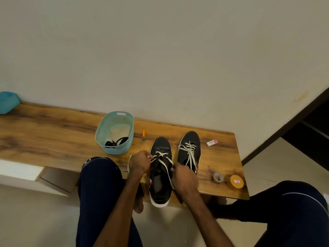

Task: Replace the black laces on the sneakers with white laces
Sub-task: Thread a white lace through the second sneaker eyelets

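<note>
Two black sneakers stand side by side on the wooden table. The right sneaker carries a white lace through all its eyelets. The left sneaker has a white lace crossed only over its front eyelets, and its heel hangs past the table's front edge. My left hand pinches one end of that lace at the shoe's left side; the slack loops down to the left. My right hand pinches the other end at the shoe's right side. Black laces lie in the light-blue basket.
An orange marker lies behind the left sneaker. A small white eraser box sits right of the shoes. A tape roll and a round yellow tin rest near the table's front right corner. My knees flank the table.
</note>
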The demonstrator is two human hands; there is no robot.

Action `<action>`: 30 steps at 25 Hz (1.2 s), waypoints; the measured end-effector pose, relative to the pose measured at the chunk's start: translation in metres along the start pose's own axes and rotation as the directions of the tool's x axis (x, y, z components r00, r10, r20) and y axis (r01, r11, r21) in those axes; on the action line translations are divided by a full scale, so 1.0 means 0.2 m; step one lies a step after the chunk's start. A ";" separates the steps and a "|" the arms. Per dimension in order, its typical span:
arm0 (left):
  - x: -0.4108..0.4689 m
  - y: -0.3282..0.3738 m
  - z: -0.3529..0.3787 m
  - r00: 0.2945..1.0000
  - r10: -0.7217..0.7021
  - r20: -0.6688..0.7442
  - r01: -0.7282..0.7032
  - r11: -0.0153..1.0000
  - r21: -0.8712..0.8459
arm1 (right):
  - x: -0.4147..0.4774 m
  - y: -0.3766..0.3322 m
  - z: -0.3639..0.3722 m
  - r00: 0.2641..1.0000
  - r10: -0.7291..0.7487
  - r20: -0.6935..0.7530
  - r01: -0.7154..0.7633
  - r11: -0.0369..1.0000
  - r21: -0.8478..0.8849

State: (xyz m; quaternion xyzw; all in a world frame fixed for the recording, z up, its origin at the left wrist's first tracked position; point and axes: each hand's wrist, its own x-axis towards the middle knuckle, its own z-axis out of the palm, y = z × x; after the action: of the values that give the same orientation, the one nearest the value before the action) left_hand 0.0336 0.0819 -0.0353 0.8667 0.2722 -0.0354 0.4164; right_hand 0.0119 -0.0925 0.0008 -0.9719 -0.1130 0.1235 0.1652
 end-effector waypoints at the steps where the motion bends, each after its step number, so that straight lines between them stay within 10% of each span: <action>1: 0.00 -0.01 0.00 0.999 -0.010 0.047 0.007 0.998 0.056 | 0.03 -0.02 -0.01 0.999 -0.002 -0.035 0.003 0.999 0.038; 8: -0.03 0.01 0.03 0.990 -0.001 0.140 -0.012 0.996 0.092 | 0.07 -0.15 0.08 0.998 -0.026 -0.055 0.026 1.000 -0.007; 15: -0.03 0.01 -0.11 0.977 -0.132 0.170 0.179 0.936 -0.304 | 0.07 -0.13 0.17 0.987 0.035 -0.158 -0.046 0.997 -0.067; 23: -0.09 0.12 -0.45 0.999 -0.021 -0.026 -0.022 0.186 -0.982 | 0.04 -0.13 0.23 0.974 0.028 -0.226 -0.041 0.998 -0.051; 25: -0.07 0.09 -0.39 0.997 -0.048 -0.066 -0.021 0.626 -0.779 | 0.04 -0.11 0.23 0.972 0.033 -0.232 -0.038 0.999 -0.020; 27: -0.06 0.05 -0.26 0.999 0.035 -0.009 -0.035 0.995 -0.092 | 0.04 -0.10 0.22 0.978 0.049 -0.203 -0.045 0.999 0.023; 30: -0.09 0.04 -0.09 0.990 0.052 0.129 -0.104 0.894 0.436 | 0.05 -0.10 0.21 0.981 0.064 -0.184 -0.053 0.997 0.062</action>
State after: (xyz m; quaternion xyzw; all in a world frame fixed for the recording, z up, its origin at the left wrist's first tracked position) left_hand 0.0192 0.0838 -0.0133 0.9453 0.1978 -0.1289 0.2252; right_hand 0.0057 -0.0592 -0.0335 -0.9770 -0.0649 0.0405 0.1990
